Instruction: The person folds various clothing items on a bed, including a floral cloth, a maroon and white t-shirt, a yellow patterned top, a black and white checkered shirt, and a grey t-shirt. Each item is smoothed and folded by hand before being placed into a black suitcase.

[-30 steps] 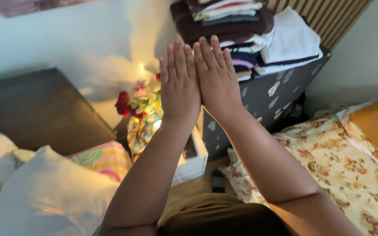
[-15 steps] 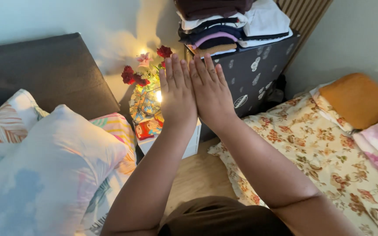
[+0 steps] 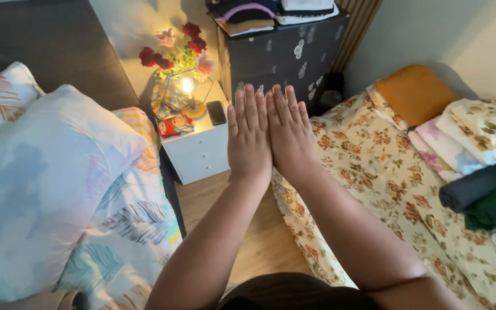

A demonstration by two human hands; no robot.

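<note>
In the head view, above the strip of wooden floor between two beds, the left hand and the right hand are held out flat, fingers straight and close together, the two hands laid side by side with their inner edges touching; nothing is held or pinched by either. Nearest beneath them a white nightstand is seen; on it a dark phone lies flat, judged light, stiff and smooth, best taken by its long edges; beside it a small lit lamp and a vase of red and pink flowers are set, both judged fragile and easily tipped. To the left, large patterned pillows are piled, judged soft and light, to be gripped anywhere. To the right a floral bedspread is spread, with an orange cushion and folded towels upon it. A dark dresser carries stacked folded clothes; what its drawers hold cannot be told.
</note>
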